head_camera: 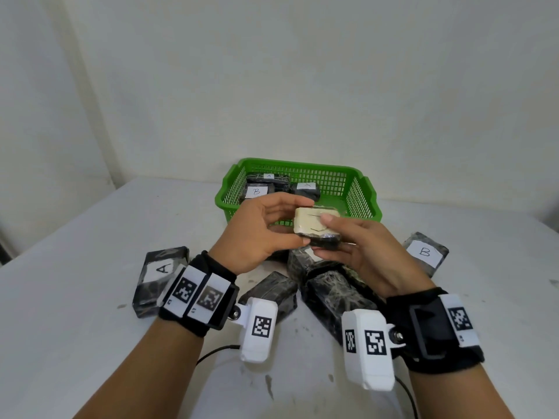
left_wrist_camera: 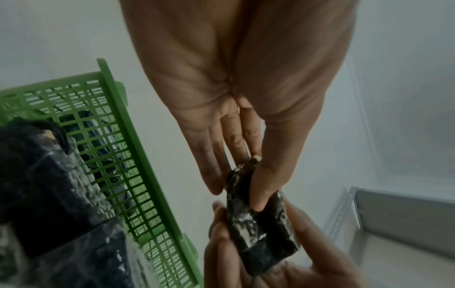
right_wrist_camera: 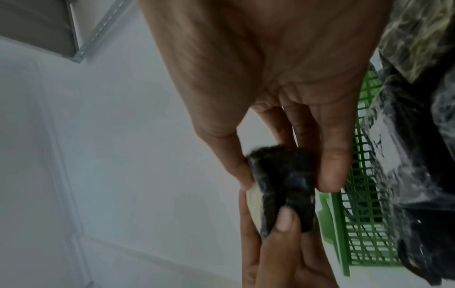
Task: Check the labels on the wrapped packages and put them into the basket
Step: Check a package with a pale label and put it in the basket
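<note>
Head view: loose packages [head_camera: 273, 293] on table [head_camera: 90, 225], before green basket [head_camera: 360, 192].

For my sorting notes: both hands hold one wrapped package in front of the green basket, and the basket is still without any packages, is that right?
Not quite. The left hand and right hand do hold one wrapped package in front of the green basket, but the head view shows labelled packages already inside it.
</note>
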